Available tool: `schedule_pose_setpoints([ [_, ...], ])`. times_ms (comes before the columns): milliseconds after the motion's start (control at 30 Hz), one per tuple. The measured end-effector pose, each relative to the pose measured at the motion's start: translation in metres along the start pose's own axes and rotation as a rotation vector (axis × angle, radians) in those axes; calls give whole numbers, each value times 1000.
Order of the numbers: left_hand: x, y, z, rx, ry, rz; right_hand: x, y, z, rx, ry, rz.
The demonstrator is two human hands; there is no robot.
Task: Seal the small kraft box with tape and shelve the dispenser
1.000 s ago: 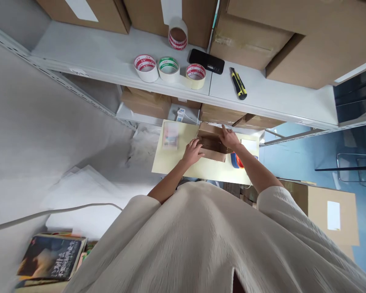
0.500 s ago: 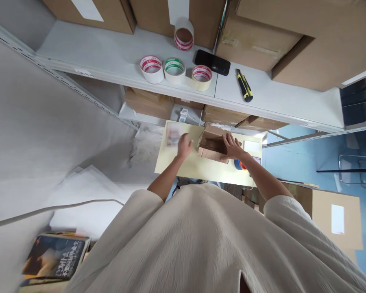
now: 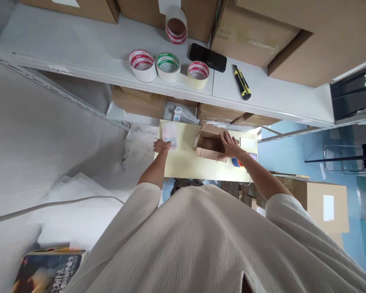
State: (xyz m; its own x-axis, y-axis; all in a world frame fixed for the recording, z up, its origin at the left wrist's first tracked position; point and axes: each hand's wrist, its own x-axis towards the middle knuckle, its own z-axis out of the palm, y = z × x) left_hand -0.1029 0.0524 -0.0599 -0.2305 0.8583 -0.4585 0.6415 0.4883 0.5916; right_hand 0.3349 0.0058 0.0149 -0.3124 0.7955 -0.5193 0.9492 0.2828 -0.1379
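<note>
My left hand (image 3: pixel 162 145) is at the left edge of the pale yellow table (image 3: pixel 183 165). Its fingers curl at the near end of a flat, pale packet (image 3: pixel 170 132), thumb over it; the packet is blurred and its kind cannot be made out. A small open cardboard box (image 3: pixel 211 154) stands mid-table, its inside dark. My right hand (image 3: pixel 231 146) lies with fingers spread on the right side of this box. Just right of the box, partly behind my right wrist, are blue and orange tape rolls (image 3: pixel 237 162).
Above the table runs a grey shelf (image 3: pixel 88 44) with several tape rolls (image 3: pixel 167 68), a black phone (image 3: pixel 208 57), a yellow-black utility knife (image 3: pixel 241 82) and large cartons (image 3: pixel 256 36). White wrapping material (image 3: pixel 142 148) lies left of the table. A carton (image 3: pixel 329 207) stands at right.
My left hand has moved left from beside the box to the packet at the table's left edge. My right hand stays on the box. The view has shifted slightly.
</note>
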Motion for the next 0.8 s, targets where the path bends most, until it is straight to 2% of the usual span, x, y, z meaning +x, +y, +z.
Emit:
schedule_pose_setpoints([
  [133, -7, 6, 0, -104, 86, -199, 0, -1, 0, 27, 24, -13],
  [233, -11, 19, -3, -135, 116, -164, 0, -1, 0, 55, 35, -23],
  [333, -13, 44, -9, -270, 156, -16, 0, 1, 1, 64, 52, -28],
  [433, -20, 80, -16, -410, 96, 270, 1, 3, 3, 80, 69, -36],
  [500, -31, 107, -16, -309, 20, 449, 1, 4, 5, 101, 73, -28],
  [567, -43, 132, -12, -64, -60, 576, 0, 3, 8, 124, 76, -9],
  [700, -59, 169, 8, 388, -280, 750, -3, -2, 11, 177, 124, 20],
  [800, -56, 187, 28, 515, -371, 818, -4, -3, 10, 208, 154, 17],
])
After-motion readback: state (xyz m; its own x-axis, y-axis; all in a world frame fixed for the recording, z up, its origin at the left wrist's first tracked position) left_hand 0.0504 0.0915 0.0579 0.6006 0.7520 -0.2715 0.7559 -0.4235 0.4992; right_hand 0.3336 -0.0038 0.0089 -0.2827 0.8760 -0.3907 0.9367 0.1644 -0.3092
